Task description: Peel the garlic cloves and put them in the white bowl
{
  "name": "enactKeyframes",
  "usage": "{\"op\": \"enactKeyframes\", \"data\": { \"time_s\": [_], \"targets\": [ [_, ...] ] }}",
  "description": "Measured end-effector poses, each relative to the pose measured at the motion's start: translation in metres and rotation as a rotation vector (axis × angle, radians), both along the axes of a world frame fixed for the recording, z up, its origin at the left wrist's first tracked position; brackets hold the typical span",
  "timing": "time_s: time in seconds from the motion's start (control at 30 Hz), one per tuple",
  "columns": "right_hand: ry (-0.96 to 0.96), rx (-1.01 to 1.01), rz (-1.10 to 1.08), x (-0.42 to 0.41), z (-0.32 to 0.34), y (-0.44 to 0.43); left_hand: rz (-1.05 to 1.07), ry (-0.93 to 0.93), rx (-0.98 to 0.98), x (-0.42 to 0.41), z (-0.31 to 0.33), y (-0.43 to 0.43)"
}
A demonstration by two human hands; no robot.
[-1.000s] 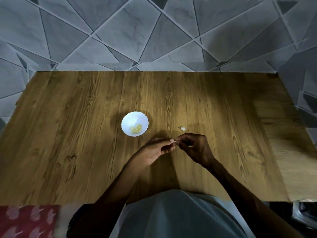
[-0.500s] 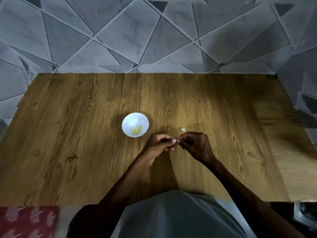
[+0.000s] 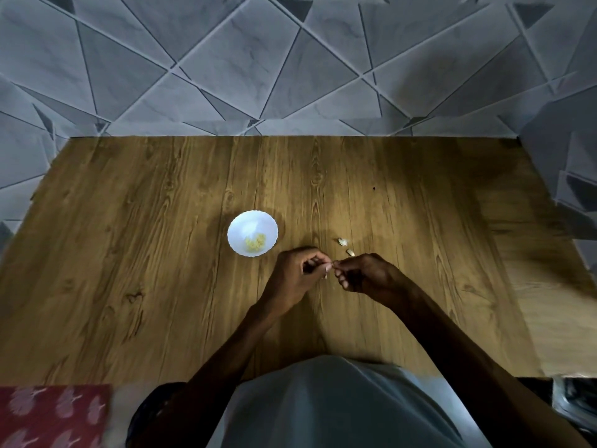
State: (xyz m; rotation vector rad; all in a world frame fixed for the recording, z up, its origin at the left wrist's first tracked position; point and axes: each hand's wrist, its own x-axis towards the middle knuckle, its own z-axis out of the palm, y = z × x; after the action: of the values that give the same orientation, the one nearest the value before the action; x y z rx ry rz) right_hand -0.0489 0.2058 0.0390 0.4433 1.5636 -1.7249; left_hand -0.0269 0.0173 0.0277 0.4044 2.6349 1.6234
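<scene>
**Garlic clove**: small, pale and mostly hidden. It is pinched between the curled fingertips of the left hand and the right hand, which meet over the middle of the wooden table. Its long axis is too small to tell.

**White bowl**: on the table, just left of and beyond the hands, closer to the left hand. It holds several yellowish peeled cloves.

**Loose pale pieces**: on the table just beyond the right hand. Whether they are clove or skin cannot be told.

**Step, as judged:** peeling is under way. Delivery to the bowl would run left and slightly away, and the left hand is better placed for it.
</scene>
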Motion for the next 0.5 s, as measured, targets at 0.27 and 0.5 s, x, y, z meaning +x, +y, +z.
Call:
{"op": "enactKeyframes", "data": {
  "time_s": [0.27, 0.5],
  "targets": [
    [0.011, 0.059, 0.012, 0.001, 0.0028, -0.0007, -0.004, -0.021, -0.055, -0.0017, -0.0025, -0.0012],
    [0.006, 0.064, 0.003, -0.0001, 0.005, -0.0042, -0.064, -0.011, -0.114, -0.0055, -0.0003, -0.0022]
  ]
}}
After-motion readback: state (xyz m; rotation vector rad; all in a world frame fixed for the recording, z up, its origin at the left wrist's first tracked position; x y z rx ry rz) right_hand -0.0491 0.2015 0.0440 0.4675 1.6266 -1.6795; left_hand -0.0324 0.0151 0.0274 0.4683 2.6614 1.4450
